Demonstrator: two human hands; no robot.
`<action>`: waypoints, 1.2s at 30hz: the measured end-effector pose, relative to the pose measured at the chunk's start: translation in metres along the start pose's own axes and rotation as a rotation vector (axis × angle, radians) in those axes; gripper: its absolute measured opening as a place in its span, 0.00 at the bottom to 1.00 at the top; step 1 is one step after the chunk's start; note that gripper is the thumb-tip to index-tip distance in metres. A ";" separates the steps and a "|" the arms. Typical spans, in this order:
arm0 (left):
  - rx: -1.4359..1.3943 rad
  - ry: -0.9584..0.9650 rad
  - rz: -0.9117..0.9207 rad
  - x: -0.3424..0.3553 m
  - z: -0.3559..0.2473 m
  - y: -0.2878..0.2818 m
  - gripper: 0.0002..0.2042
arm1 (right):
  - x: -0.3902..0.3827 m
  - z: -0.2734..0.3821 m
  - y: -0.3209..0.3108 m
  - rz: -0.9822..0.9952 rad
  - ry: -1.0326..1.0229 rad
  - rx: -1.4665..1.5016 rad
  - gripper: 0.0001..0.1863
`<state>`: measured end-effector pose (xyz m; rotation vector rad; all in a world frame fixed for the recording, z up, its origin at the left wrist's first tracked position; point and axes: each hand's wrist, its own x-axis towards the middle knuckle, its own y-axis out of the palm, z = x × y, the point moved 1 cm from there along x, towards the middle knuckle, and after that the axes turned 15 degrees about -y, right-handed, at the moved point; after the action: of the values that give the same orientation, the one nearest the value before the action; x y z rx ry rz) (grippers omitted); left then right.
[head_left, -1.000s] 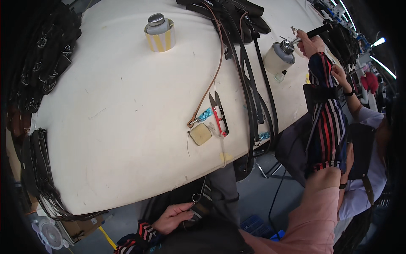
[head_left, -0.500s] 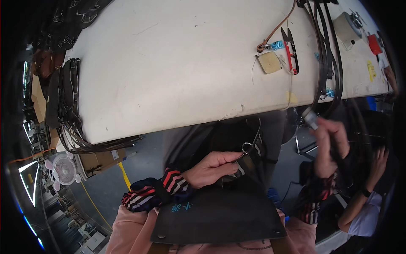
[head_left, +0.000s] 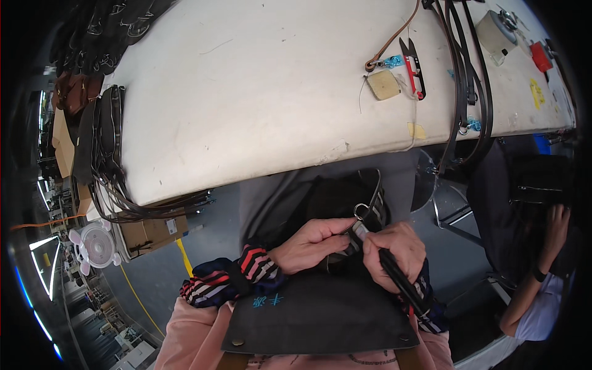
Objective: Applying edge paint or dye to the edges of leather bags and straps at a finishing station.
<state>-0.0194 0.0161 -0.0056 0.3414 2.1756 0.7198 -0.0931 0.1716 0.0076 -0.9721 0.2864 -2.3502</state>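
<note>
At my lap, my left hand [head_left: 314, 243] pinches a zippered edge of a dark bag piece [head_left: 339, 192], just below a metal ring [head_left: 361, 211] on a strap. My right hand [head_left: 394, 253] grips a black-handled tool [head_left: 399, 276], its pale metallic end against the piece beside my left fingers. On the white table [head_left: 259, 105] above lie red-and-black thread snips [head_left: 414, 69], a square yellowish block [head_left: 383, 85], a thin tan strap [head_left: 401, 34] with a clip and long black straps [head_left: 461, 92].
Bundles of dark straps [head_left: 106, 142] hang over the table's left edge. A grey can [head_left: 492, 37] stands at the back right. A white fan [head_left: 98, 243] and cardboard box [head_left: 154, 233] are at left. A co-worker's arm [head_left: 542, 265] is at the right.
My right hand, earlier up at the can on the table holding the tool, has moved down to my lap, bringing the tool against the dark piece. My view has swung round.
</note>
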 end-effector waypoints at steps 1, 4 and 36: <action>-0.001 -0.001 0.003 0.001 0.001 0.000 0.19 | 0.000 -0.002 0.001 0.022 -0.021 -0.005 0.09; 0.039 -0.002 -0.037 0.002 0.002 -0.002 0.19 | 0.001 -0.003 0.000 0.048 -0.067 -0.083 0.10; 0.133 -0.019 -0.022 0.003 -0.001 0.000 0.25 | -0.006 0.002 0.009 -0.067 0.234 0.096 0.08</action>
<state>-0.0220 0.0169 -0.0069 0.3907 2.2109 0.5582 -0.0842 0.1678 0.0024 -0.6716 0.2314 -2.5167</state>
